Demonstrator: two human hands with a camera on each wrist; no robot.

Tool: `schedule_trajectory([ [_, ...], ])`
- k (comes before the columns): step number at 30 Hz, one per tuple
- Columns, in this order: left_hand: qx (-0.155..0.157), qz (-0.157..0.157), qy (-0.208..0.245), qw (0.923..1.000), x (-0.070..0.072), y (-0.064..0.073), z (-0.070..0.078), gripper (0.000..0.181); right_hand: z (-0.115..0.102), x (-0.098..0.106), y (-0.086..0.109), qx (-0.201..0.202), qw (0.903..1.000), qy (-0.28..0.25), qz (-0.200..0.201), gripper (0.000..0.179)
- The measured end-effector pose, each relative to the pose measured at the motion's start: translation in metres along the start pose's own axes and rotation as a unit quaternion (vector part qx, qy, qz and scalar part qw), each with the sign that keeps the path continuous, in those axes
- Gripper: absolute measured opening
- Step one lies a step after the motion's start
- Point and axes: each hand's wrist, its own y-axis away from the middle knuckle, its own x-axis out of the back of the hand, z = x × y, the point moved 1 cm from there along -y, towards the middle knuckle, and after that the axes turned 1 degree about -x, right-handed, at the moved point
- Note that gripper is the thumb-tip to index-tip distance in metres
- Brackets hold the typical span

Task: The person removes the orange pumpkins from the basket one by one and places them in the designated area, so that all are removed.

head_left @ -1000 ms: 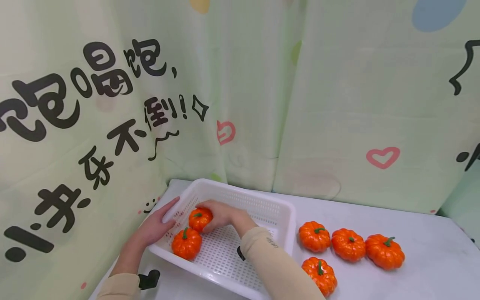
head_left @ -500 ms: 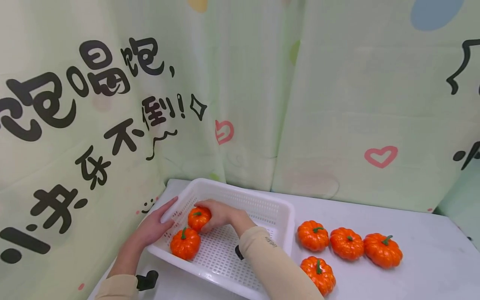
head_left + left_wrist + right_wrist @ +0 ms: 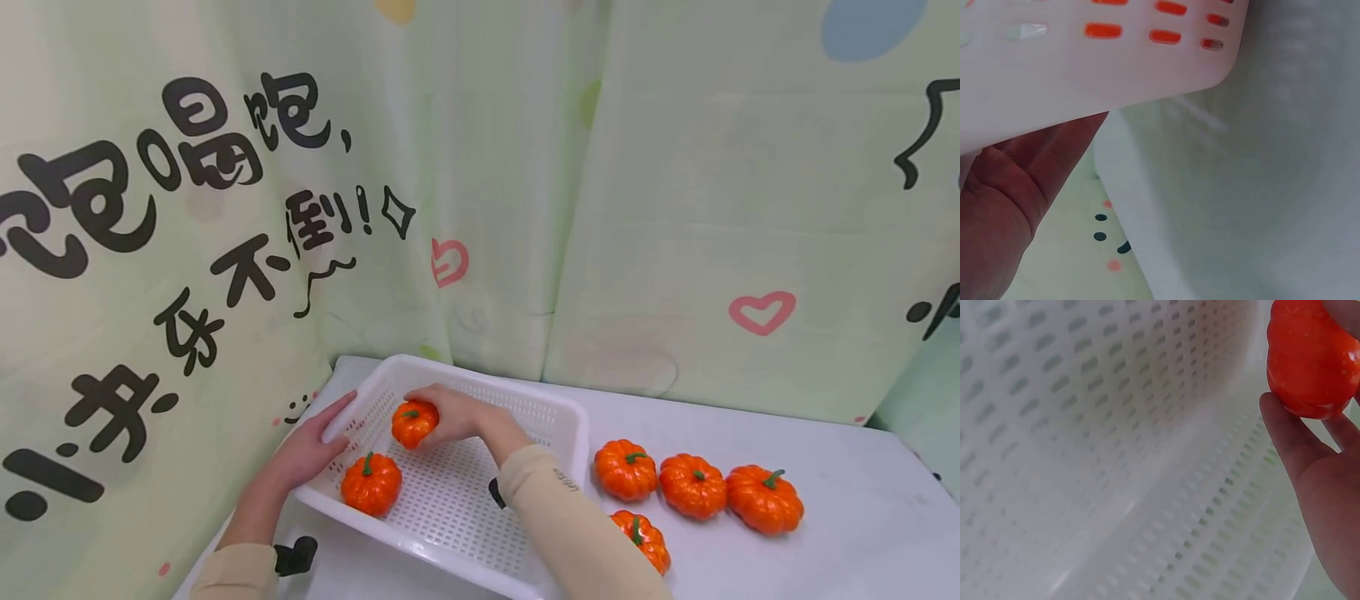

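Observation:
A white perforated plastic basket (image 3: 465, 529) stands at an angle on the table. Inside, near its far left corner, my right hand (image 3: 452, 417) grips a small orange pumpkin (image 3: 414, 423) with a green stem. The right wrist view catches this pumpkin (image 3: 1310, 359) between thumb and fingers, away from the perforated wall. A second orange pumpkin (image 3: 371, 485) sits in the basket's left front corner. My left hand (image 3: 307, 450) rests on the left rim, fingers straight and thumb spread over the edge. In the left wrist view, the basket wall (image 3: 1085, 75) hides that hand's fingertips.
Right of the basket, three orange pumpkins stand in a row: a left one (image 3: 626, 470), a middle one (image 3: 693, 486) and a right one (image 3: 763, 498). Another pumpkin (image 3: 647, 542) is partly covered by my right sleeve. A printed curtain (image 3: 637, 208) hangs behind the white table (image 3: 847, 500).
My right hand has moved the gripped pumpkin to the right and farther back, leaving a gap to the other pumpkin in the basket. The left hand stays at the rim.

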Motion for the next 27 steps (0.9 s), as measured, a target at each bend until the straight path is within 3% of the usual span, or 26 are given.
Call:
schedule_trajectory([
  [19,-0.005,-0.003,-0.007,1.0000,0.001,0.000,0.004,0.070,-0.009,0.029,0.026,0.036,0.9987,0.037,0.005,0.069],
  [27,-0.011,-0.002,-0.014,0.9998,0.000,-0.001,0.003,0.070,-0.011,0.043,0.045,0.033,0.9987,0.039,0.009,0.067],
])
